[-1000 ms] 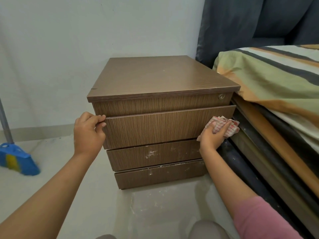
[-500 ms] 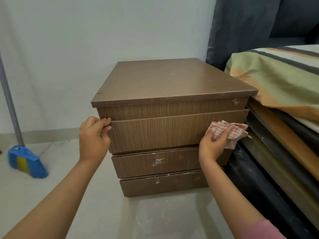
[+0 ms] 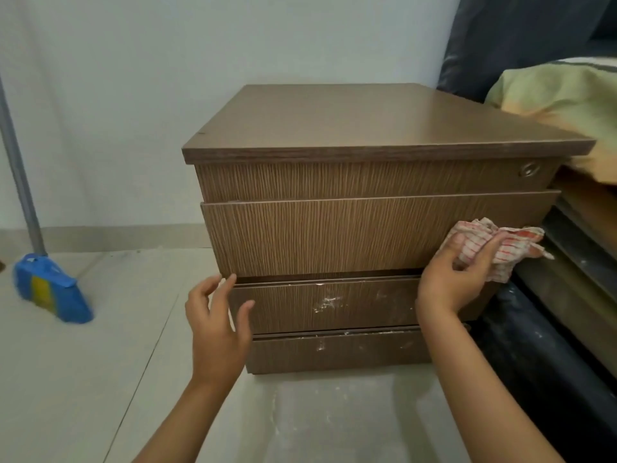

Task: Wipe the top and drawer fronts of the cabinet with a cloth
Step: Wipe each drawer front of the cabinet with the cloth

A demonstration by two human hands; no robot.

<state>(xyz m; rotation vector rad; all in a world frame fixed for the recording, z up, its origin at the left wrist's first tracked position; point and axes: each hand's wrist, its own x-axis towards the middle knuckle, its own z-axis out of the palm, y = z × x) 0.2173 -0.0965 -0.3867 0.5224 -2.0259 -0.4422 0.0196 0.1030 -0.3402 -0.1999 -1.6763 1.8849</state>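
A brown wood-grain cabinet (image 3: 367, 182) fills the centre of the frame, standing on a pale tiled floor (image 3: 100, 379) against a light wall. Its flat top (image 3: 360, 118) overhangs four stacked fronts: a narrow top panel with a small round lock (image 3: 528, 169) at its right end, then a tall second drawer front (image 3: 334, 233) standing out a little from the fronts below it, then a third drawer front (image 3: 334, 304) and a bottom drawer front (image 3: 334, 350), both smeared with whitish marks. At centre right, the right hand (image 3: 457, 275) bunches a white cloth with red checks (image 3: 500, 248) between curled fingers and thumb, pressing it against the right end of the second drawer front. The left hand (image 3: 217, 325) is at lower centre, fingers spread and loosely extended, holding nothing; its fingertips (image 3: 230, 280) lie right at the lower left corner of the second drawer front, though whether they touch it cannot be told. In the left of the frame a blue and yellow broom head (image 3: 50, 289) rests on the floor with its grey handle (image 3: 18, 168) slanting upward out of the frame. At upper right, a green and orange bedcover (image 3: 564, 95) lies just beside the cabinet top, with a dark curtain (image 3: 517, 38) behind it and a dark bed frame (image 3: 567, 312) running down the right edge.
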